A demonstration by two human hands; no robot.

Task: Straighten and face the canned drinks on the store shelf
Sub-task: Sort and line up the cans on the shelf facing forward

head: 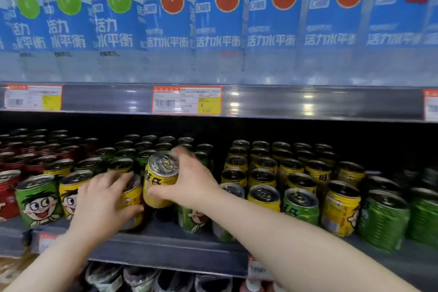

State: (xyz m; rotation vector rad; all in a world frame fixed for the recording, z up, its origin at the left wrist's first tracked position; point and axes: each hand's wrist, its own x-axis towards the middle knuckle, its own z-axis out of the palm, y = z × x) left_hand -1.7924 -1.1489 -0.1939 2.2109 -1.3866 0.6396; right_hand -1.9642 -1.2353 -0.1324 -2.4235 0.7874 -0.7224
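Rows of small yellow, green and red cartoon-face cans stand on the middle shelf [166,244]. My right hand [189,180] grips a yellow can [158,180], lifted and tilted above the front row, its silver top facing me. My left hand [102,199] wraps around another yellow can [131,201] standing at the shelf's front, just left of the lifted one. A green can [192,219] stands below my right wrist, partly hidden.
Tall water bottles [218,21] fill the shelf above, with price tags [187,100] on its rail. Green cans [384,218] and yellow cans [341,208] stand at the right, red cans [8,194] at the far left. More goods sit on the shelf below.
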